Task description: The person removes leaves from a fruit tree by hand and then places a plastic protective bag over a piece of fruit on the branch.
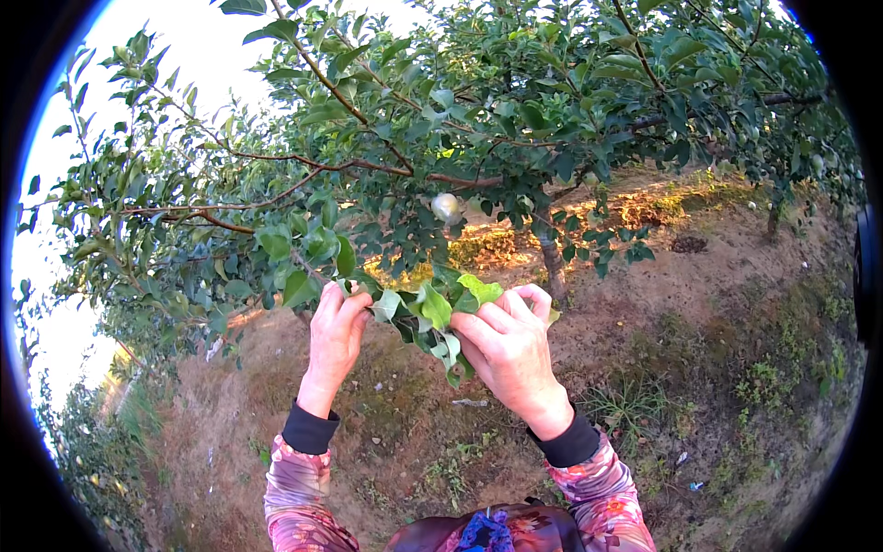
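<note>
A leafy shoot (424, 314) of a fruit tree stretches between my two hands. My left hand (334, 338) pinches its stem on the left side, the fingertips partly covered by leaves. On the right, my right hand (507, 348) is closed on the leafy end, with a bright green leaf (481, 288) sticking up beside the knuckles. What exactly lies inside the right fingers is hidden. Several leaves hang below the shoot between the hands. Above them, a pale round fruit (446, 207), apparently an apple, hangs among darker leaves.
Bare reddish-brown branches (345, 165) cross above my hands. Behind the shoot stands a tree trunk (552, 259). Sloping soil (690, 290) carries weeds and a grass tuft (626, 407). More foliage (90, 462) grows at the lower left.
</note>
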Tool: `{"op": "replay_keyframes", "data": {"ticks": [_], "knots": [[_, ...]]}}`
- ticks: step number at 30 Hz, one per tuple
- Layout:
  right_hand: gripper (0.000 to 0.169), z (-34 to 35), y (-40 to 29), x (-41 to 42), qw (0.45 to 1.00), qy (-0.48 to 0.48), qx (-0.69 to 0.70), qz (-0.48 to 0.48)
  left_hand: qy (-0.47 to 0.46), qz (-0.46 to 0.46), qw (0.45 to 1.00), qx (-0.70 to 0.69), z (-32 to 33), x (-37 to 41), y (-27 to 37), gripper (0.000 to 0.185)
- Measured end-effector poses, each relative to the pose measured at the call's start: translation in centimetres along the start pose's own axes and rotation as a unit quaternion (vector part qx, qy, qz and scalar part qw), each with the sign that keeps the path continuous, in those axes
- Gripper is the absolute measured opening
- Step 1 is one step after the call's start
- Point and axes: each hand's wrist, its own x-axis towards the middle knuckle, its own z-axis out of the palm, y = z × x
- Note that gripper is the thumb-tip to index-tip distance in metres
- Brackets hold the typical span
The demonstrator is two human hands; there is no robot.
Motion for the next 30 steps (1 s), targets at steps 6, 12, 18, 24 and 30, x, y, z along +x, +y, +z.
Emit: {"op": "replay_keyframes", "data": {"ticks": [6,12,18,24,30], "knots": [[0.023,-1.0,-0.4,-1.1,0.997,0.024,0.074,0.022,-0.004,0.009,1.0,-0.02,1.3,-0.5,-0.4,0.037],[0.018,-4.6,2.4,-1.6,0.955,0.027,0.25,0.158,0.03,0.026,0.999,0.016,2.6,-2.8,-2.8,0.037],[0.035,-1.0,1.9,-0.6,0.932,-0.096,0.322,0.133,0.027,0.046,0.998,0.024,3.1,-3.7,-2.8,0.039],[0.018,1.7,1.1,-1.1,0.935,-0.123,0.297,0.15,0.015,0.037,0.999,0.024,2.7,-4.3,-2.7,0.039],[0.006,-0.7,0.7,-2.3,0.918,0.089,0.292,0.254,-0.027,0.041,0.999,0.015,2.2,-3.0,-1.5,0.04]]}}
